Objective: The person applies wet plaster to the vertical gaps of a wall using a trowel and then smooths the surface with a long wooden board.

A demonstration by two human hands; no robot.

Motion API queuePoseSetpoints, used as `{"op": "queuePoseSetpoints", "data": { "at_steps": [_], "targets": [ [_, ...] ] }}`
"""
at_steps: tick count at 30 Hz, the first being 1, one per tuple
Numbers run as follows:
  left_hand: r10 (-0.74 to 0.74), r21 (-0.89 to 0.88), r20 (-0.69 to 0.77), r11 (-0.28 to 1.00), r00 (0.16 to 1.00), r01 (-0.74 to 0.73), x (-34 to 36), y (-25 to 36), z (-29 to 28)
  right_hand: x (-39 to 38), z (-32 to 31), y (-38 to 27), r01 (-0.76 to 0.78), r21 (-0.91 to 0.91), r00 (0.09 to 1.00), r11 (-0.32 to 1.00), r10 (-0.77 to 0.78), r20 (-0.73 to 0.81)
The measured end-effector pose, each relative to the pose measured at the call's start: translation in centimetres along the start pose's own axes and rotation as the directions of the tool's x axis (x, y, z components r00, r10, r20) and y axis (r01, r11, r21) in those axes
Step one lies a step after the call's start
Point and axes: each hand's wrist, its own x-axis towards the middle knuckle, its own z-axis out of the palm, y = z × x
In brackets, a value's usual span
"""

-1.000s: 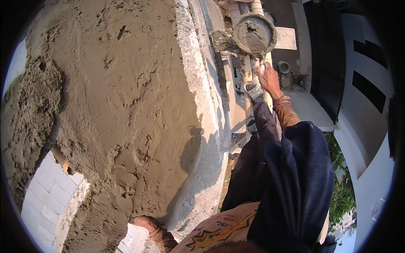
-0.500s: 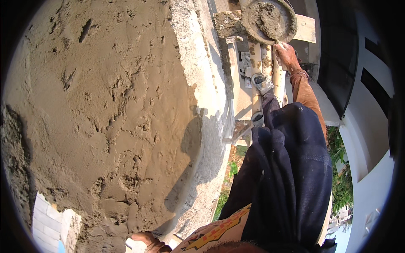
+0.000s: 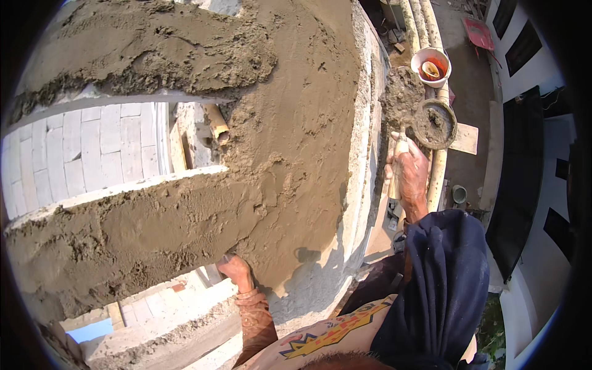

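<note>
My right hand (image 3: 412,179) is closed around the pale wooden handle of a trowel (image 3: 402,147), whose blade I cannot make out. Just beyond it, a round bowl (image 3: 435,124) holds grey mortar, beside a heap of wet mortar (image 3: 402,92) on a board. At the lower middle, my left hand (image 3: 235,271) grips the lower edge of a mortar-coated wall (image 3: 296,154); its fingertips are partly hidden. Fresh brown mortar, rough in places, covers the wall face and the bands running left from it.
Bamboo poles (image 3: 439,179) run along the right of the wall. A white bucket, red inside (image 3: 430,68), stands past the bowl. Openings in the wall show grey paving (image 3: 86,145) and a cut bamboo end (image 3: 217,132). Far below are a red wheelbarrow (image 3: 478,34) and a bucket (image 3: 459,194).
The view has swung, bringing in the wall openings and the white bucket. My right hand has drawn back from the bowl's rim. More of my left hand and forearm shows.
</note>
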Motion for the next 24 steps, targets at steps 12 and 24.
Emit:
{"op": "queuePoseSetpoints", "data": {
  "at_steps": [12,24],
  "targets": [
    [0.048,-0.015,0.085,0.999,0.995,-0.047,2.2,2.1,0.4,-2.8,34.7,-7.9,0.408,-0.197,0.906,0.892,-0.422,-0.033],
    [-0.09,0.012,0.026,0.996,0.996,0.09,1.5,2.2,-0.6,0.4,19.9,-8.4,-0.357,-0.002,0.859,0.934,0.329,0.392]
  ]
}}
